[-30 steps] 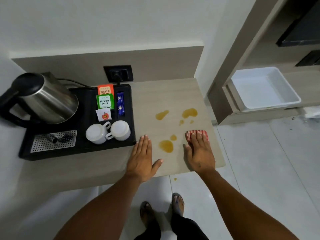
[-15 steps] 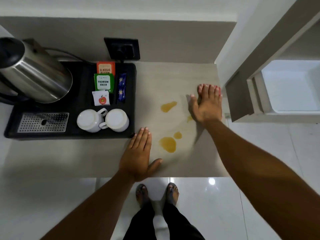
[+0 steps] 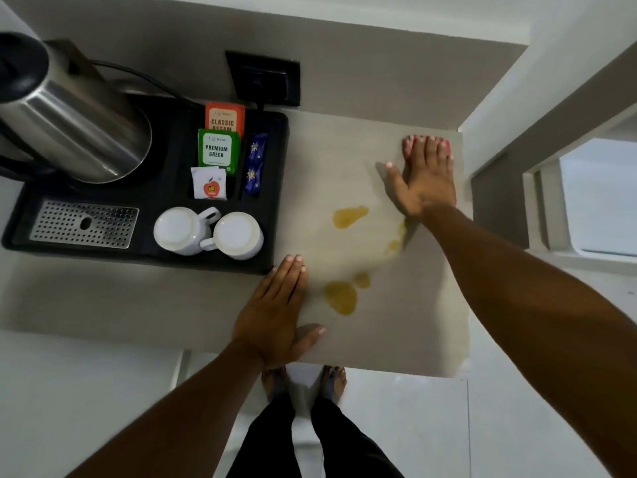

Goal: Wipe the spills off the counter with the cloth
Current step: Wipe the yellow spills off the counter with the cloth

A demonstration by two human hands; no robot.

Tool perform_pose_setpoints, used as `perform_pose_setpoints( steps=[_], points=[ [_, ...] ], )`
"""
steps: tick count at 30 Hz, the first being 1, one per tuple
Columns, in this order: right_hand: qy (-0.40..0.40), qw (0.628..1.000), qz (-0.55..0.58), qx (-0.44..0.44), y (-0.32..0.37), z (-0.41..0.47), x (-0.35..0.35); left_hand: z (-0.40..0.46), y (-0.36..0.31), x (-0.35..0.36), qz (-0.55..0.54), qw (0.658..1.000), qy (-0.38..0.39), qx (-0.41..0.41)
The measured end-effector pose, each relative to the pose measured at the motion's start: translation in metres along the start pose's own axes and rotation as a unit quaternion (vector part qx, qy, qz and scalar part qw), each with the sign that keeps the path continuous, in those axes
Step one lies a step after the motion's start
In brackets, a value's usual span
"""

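Observation:
My right hand (image 3: 424, 182) lies flat on a red-and-white cloth (image 3: 410, 143) at the far right of the beige counter (image 3: 396, 332); only the cloth's edge shows past my fingertips. Amber spills sit on the counter: one puddle (image 3: 348, 216) left of my right wrist, a larger one (image 3: 342, 297) with a small drop (image 3: 362, 279) nearer me, and smeared spots (image 3: 394, 244) beside my forearm. My left hand (image 3: 274, 313) rests flat and empty on the counter, fingers together, just left of the large puddle.
A black tray (image 3: 275, 188) on the left bears a steel kettle (image 3: 69, 115), tea sachets (image 3: 218, 150), two upturned white cups (image 3: 206, 232) and a drip grate (image 3: 84, 224). A wall socket (image 3: 263, 79) is behind. A wall and shelf unit (image 3: 499, 208) border the counter's right edge.
My right hand has slid the cloth away from me, from the near right of the counter to the far right, passing over the upper right spill. My left hand stays put.

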State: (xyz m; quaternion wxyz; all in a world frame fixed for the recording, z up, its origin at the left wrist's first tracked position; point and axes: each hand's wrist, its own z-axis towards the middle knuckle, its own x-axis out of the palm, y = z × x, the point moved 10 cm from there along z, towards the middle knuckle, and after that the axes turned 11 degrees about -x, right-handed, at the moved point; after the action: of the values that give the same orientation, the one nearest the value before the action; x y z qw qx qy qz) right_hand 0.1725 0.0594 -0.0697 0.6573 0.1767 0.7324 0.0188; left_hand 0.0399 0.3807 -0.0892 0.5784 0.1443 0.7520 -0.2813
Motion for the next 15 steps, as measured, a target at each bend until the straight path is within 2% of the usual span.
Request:
perform_pose_setpoints(
  steps=[3, 5, 9, 12, 15],
  points=[
    [0.019, 0.996, 0.002, -0.085, 0.031, -0.008, 0.011, -0.001, 0.000, -0.001, -0.001, 1.000, 0.004, 0.001],
    [0.017, 0.993, 0.005, -0.115, 0.025, -0.028, 0.016, 0.000, 0.000, -0.001, 0.000, 1.000, 0.000, 0.001],
    [0.001, 0.997, -0.003, -0.075, 0.002, -0.017, 0.010, 0.000, 0.002, 0.003, -0.003, 1.000, 0.005, -0.006],
    [-0.004, 0.998, -0.001, -0.067, 0.021, 0.024, 0.004, 0.000, 0.002, 0.003, -0.005, 1.000, 0.007, -0.005],
    [-0.003, 0.995, 0.002, -0.102, 0.058, 0.034, 0.009, 0.000, 0.000, 0.001, -0.006, 1.000, 0.006, -0.007]
  ],
)
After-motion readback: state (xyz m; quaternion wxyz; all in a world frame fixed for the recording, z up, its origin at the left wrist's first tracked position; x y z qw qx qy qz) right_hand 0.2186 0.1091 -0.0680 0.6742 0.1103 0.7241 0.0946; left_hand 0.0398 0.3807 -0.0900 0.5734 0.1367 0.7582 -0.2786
